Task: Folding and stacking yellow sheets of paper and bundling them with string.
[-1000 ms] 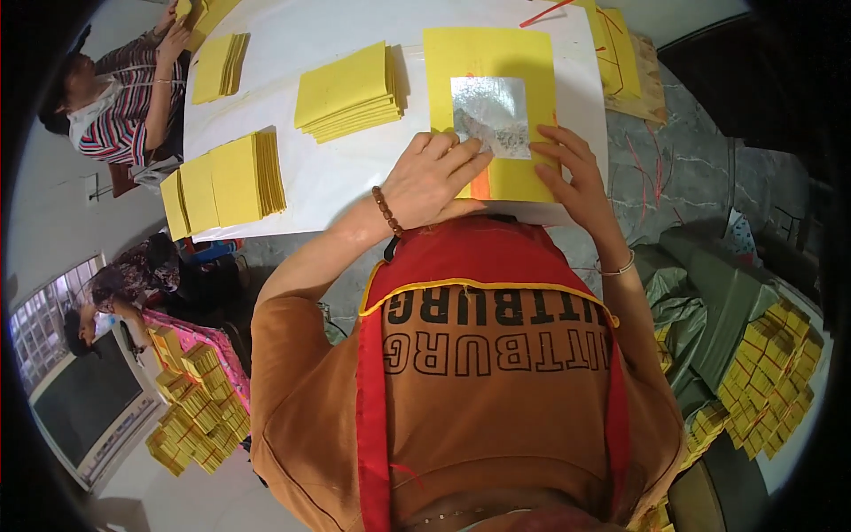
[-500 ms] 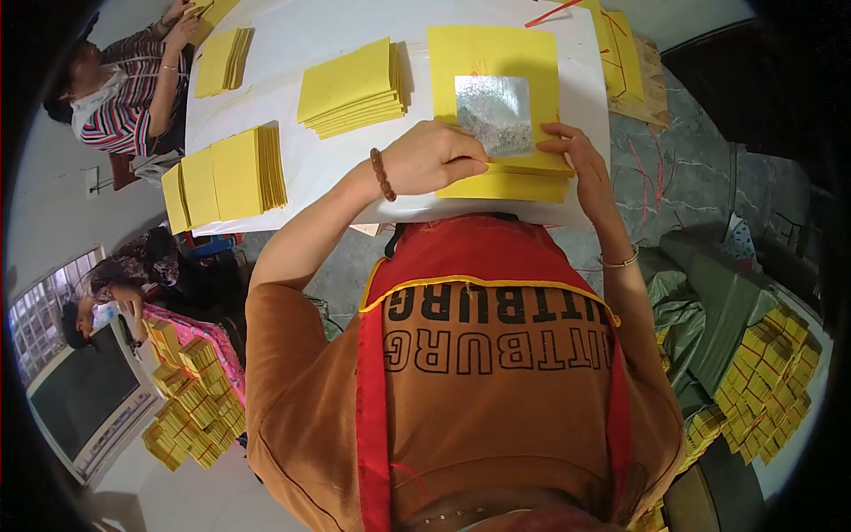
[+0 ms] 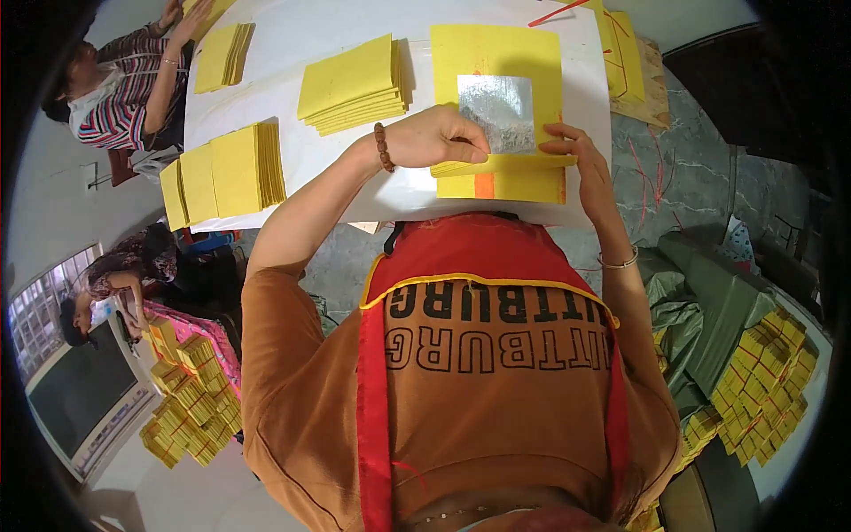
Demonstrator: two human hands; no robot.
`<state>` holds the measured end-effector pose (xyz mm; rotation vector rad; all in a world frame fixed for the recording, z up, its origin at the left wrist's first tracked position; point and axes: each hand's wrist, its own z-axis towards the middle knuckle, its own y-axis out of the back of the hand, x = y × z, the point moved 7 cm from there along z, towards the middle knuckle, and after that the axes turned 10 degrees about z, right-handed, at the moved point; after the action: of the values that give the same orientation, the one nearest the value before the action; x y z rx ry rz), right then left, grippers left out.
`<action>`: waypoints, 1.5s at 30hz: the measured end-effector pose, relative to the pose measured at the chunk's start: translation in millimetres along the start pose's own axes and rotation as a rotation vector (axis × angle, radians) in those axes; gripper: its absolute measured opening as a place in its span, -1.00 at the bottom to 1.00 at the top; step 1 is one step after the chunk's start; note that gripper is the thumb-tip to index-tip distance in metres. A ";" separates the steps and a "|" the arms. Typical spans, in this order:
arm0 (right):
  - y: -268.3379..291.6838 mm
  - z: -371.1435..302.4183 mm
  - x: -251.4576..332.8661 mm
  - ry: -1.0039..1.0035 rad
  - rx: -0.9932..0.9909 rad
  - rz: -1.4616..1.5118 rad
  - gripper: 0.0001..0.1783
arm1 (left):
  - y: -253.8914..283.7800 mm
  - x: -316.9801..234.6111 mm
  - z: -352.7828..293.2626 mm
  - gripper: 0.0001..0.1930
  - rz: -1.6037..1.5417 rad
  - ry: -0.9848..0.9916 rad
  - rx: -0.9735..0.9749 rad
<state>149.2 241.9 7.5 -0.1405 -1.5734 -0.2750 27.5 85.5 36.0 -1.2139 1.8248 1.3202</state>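
Note:
A yellow sheet of paper (image 3: pixel 498 51) with a silver square (image 3: pixel 496 111) lies on top of other yellow paper in front of me. My left hand (image 3: pixel 443 137) is closed in a pinch on the near left part of the sheet's raised near edge. At the right end of that edge, my right hand (image 3: pixel 589 168) grips the paper, its fingers bent over it; the thumb is mostly hidden. Below the raised edge, an orange strip (image 3: pixel 484 185) shows on the yellow paper underneath.
Folded yellow paper stacks (image 3: pixel 350 89) stand on the white table (image 3: pixel 328 191) to the left. Across the far left corner, a person (image 3: pixel 124 89) handles yellow paper. Another person (image 3: pixel 124 279) sits lower left near bundled yellow stacks (image 3: pixel 191 399). More bundles (image 3: pixel 767 381) lie at right.
The sheet's near edge has been drawn up and away from me, uncovering the orange strip. My left hand has shifted slightly away from me with it; my right hand has barely moved.

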 end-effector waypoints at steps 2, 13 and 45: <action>0.2 -0.6 1.6 0.036 0.014 0.018 -0.48 | 1.2 -0.8 -0.2 -0.79 -0.009 0.025 0.015; -3.7 -1.7 -0.8 0.097 0.058 -0.138 -0.64 | 0.6 7.5 -1.2 -0.79 -0.084 0.008 0.009; -31.2 -14.7 44.2 0.204 0.357 -0.536 -0.67 | -14.9 -30.4 -55.4 -0.76 0.530 -0.241 -0.511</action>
<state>154.2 204.4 48.8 0.5781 -1.4089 -0.4048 56.9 42.4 74.6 -0.7592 1.7470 2.2265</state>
